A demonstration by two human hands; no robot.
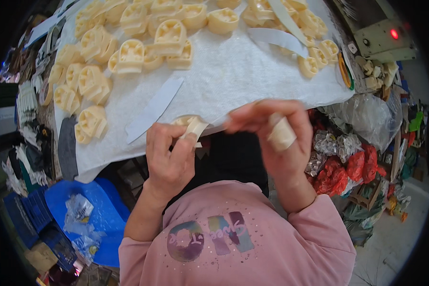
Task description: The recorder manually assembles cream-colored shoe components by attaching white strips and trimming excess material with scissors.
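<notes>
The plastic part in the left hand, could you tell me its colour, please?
Cream, a pale yellowish white: the plastic part in the left hand, head view.

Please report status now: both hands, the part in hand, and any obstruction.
Left hand shut on cream plastic moulded part. Right hand pinched at it, bandaged finger. White cloth-covered table close ahead; nothing between the hands.

light: bright, even | shadows: soft | right hand slightly blurred | edges: fisheye bend, black vignette

cluttered workshop, white-covered table
</notes>
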